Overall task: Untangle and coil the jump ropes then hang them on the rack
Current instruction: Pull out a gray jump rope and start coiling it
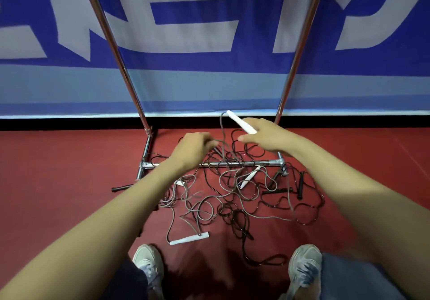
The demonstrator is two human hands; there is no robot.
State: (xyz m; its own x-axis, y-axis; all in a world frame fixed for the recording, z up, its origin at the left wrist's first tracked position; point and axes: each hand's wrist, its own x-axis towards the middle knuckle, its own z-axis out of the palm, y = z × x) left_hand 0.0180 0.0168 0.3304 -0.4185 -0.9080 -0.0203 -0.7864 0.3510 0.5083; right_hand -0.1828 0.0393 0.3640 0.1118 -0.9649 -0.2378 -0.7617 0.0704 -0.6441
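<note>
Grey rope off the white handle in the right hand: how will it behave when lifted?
Probably floppy: the grey rope droops from the white handle. Likely to snag and drag others, since it runs into the tangled pile over the rack's base bar.

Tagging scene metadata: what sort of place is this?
Probably a sports hall or gym: a red sports floor, a big blue banner along the wall, and tangled jump ropes at the foot of a metal rack.
</note>
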